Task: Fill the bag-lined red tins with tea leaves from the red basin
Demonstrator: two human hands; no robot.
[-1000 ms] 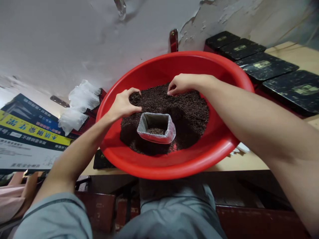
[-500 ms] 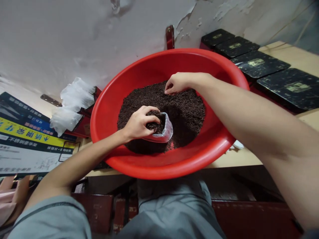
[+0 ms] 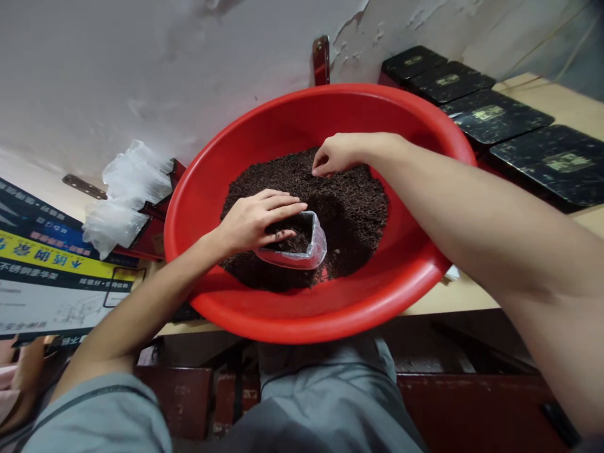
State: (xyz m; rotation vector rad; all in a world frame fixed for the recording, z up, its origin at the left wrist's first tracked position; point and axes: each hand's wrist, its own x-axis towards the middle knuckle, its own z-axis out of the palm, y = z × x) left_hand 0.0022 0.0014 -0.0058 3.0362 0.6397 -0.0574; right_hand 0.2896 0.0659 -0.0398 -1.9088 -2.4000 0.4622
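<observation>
A large red basin (image 3: 302,321) holds dark, loose, dried leaf-like material (image 3: 363,201). Within it stands a small container lined with a clear plastic bag (image 3: 319,246), with the same dark material inside. My left hand (image 3: 264,219) lies over the container's left side, fingers stretched out and apart, with dark bits on the thumb. Near the far side of the pile, my right hand (image 3: 333,155) has its fingertips pressed together just above the material; whatever may be between them is too small to make out.
Black-lidded tins (image 3: 500,116) line the right side of the wooden table (image 3: 457,297). Clear plastic bags (image 3: 134,176) lie on dark red boxes at the left, near a printed carton (image 3: 61,270). A wall rises behind the basin.
My left hand has opened from a curled grip on dark material, its fingers now straighter over the container. My right hand has barely moved. The view has shifted slightly.
</observation>
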